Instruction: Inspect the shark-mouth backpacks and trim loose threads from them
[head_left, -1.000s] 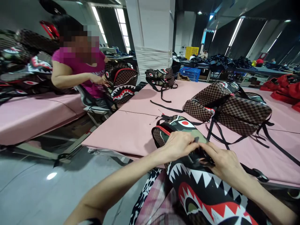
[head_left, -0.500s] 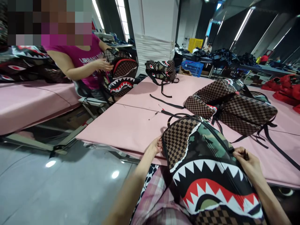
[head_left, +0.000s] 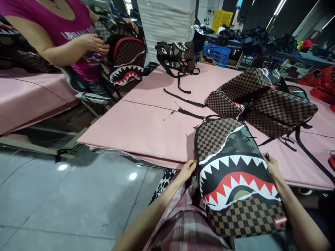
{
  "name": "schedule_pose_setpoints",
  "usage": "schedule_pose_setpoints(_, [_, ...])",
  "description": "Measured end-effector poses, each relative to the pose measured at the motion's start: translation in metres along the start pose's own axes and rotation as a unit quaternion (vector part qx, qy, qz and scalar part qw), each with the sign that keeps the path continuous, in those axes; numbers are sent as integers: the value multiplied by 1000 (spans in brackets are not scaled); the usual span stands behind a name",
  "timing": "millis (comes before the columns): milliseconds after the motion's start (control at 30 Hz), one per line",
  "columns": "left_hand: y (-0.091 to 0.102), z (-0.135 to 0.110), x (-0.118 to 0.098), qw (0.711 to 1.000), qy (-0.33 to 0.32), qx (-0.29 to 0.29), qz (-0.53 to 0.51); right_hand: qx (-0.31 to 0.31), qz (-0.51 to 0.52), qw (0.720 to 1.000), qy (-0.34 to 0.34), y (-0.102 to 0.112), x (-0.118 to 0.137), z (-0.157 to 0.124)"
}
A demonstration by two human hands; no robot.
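A backpack (head_left: pixel 235 174) with brown checks, a camouflage patch and a printed shark mouth leans upright against the table edge, over my lap. My left hand (head_left: pixel 188 168) is closed at its left side edge. At the right side edge, my right hand (head_left: pixel 271 165) is closed too, with a small dark thing showing above its fingers that I cannot make out. A red label (head_left: pixel 280 221) sits at the bag's lower right corner. Behind the bag's top, black straps (head_left: pixel 192 113) lie on the pink table (head_left: pixel 141 132).
More checked backpacks (head_left: pixel 282 108) lie on the table at right, and a stack of bags (head_left: pixel 176 54) stands at the far end. Two pens (head_left: pixel 169 115) lie mid-table. At left a co-worker in a magenta shirt (head_left: pixel 65 31) handles another backpack (head_left: pixel 128 62). Beyond stands a blue crate (head_left: pixel 216 54).
The backpack is turned more upright and its lower end with the red label now shows. Both hands sit lower along its sides. The view has tilted down.
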State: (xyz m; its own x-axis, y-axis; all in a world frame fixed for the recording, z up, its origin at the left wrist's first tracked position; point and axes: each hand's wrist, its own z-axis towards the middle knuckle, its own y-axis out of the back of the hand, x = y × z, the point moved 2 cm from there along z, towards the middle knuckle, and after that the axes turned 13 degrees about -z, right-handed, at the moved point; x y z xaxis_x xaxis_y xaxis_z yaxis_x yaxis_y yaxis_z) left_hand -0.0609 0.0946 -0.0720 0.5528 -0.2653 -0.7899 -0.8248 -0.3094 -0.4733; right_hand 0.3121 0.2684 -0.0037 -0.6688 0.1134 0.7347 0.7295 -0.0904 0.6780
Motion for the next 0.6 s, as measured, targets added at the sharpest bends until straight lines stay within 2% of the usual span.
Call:
schedule_pose_setpoints(100, [-17,0,-9,983,-39,110,138,-24,-15,999,-41,5,-31,-9])
schedule_pose_setpoints(200, [-27,9,-28,941,-45,229,247,-50,-24,997,-59,19,-48,-31])
schedule_pose_setpoints(300, [-32,9,-39,890,-68,306,331,-35,-75,996,-27,28,-52,-54])
schedule_pose_setpoints(333, [-33,7,-41,858,-95,319,390,-31,-112,993,-17,29,-51,-60])
schedule_pose_setpoints(367, [-34,5,-41,813,-130,325,465,-30,-152,988,-11,29,-51,-64])
schedule_pose_setpoints(467, [-34,-1,-40,616,-255,311,678,-38,-226,973,-10,25,-53,-67])
schedule_pose_setpoints(500, [-34,-2,-40,565,-290,303,711,-42,-234,971,-7,24,-54,-66])
schedule_pose_setpoints(533, [-34,-1,-42,524,-324,302,727,-45,-237,970,-2,22,-56,-65])
schedule_pose_setpoints(600, [-34,1,-47,475,-384,309,729,-49,-245,968,8,20,-60,-64])
